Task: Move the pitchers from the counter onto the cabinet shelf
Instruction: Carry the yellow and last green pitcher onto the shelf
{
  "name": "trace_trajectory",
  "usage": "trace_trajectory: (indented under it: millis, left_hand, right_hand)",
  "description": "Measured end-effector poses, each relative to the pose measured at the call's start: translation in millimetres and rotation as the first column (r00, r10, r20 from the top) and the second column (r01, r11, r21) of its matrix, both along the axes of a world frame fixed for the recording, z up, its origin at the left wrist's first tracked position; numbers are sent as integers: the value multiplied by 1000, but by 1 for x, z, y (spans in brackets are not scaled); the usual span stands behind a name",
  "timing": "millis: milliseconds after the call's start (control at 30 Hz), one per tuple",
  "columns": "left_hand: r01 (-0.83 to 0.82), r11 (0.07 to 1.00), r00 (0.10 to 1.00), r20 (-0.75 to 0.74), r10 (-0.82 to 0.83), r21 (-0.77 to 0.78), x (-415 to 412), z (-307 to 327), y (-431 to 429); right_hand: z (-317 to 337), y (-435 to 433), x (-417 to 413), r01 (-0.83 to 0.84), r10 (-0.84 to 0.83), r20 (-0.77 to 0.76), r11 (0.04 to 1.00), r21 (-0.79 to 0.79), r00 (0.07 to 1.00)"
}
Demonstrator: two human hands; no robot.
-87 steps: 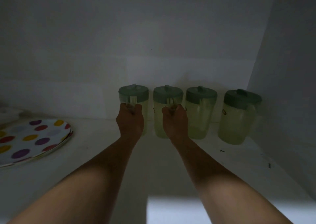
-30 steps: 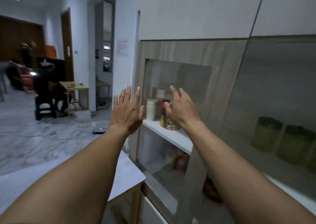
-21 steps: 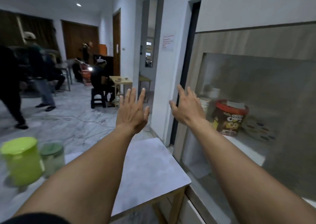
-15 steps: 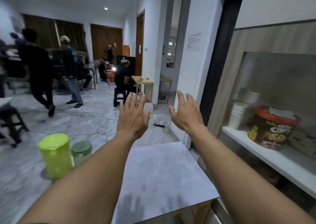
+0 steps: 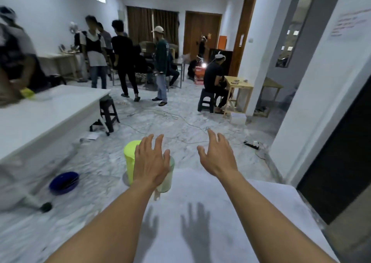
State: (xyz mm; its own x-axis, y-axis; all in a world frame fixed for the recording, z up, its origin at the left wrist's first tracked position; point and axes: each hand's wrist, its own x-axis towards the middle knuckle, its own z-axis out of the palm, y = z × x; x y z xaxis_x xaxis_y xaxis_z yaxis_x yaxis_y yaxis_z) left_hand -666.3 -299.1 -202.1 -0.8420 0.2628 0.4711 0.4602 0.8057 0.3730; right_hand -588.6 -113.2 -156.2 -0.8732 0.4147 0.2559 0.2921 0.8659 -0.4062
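Observation:
Two pitchers stand on the grey marbled counter [image 5: 200, 212]. A bright yellow-green pitcher [image 5: 129, 162] is at the far edge. Beside it stands a clear pitcher [image 5: 166, 180] with a green lid, mostly hidden behind my left hand. My left hand [image 5: 150, 162] hovers in front of both pitchers, fingers spread, holding nothing. My right hand [image 5: 217, 156] is raised further right over bare counter, fingers apart and empty. The cabinet shelf is out of view.
A blue bowl [image 5: 63, 182] and a dark-tipped stick [image 5: 30, 200] lie at the left of the counter. A long white table [image 5: 40, 114] stands left. Several people [image 5: 124, 62], stools and floor cables fill the room behind. A white wall [image 5: 321, 102] and dark opening are at right.
My hands let go of two pitchers on the shelf and came out empty. My view swung left from the cabinet to the counter, and the pitchers there came in under my left hand.

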Motion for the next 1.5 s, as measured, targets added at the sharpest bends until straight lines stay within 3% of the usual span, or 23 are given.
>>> trace_trajectory:
  millis: [200,467,633,767,1000,1500]
  left_hand:
    - [-215,974,973,103,207,72,-41,-48,-40]
    - [-402,886,862,422,281,231,-76,-105,-56]
    - [-458,824,803,552,223,332,-111,-137,-60]
    - [-474,784,761,635,135,401,-130,-162,-56]
    - [-424,793,783,617,78,437,-152,-183,-48]
    - [-402,723,857,509,81,562,-191,-145,-34]
  right_hand:
    - [-57,-39,-69,-135,142,61,985,-107,988]
    - [-145,-68,-111,-163,209,212,963,-217,955]
    - [-193,-92,-128,1,95,240,930,-369,966]
    - [-223,-111,-141,163,-33,259,850,-502,965]
    - [-250,-126,-174,282,-212,186,666,-690,959]
    - [-230,-117,-196,260,-362,32,600,-756,932]
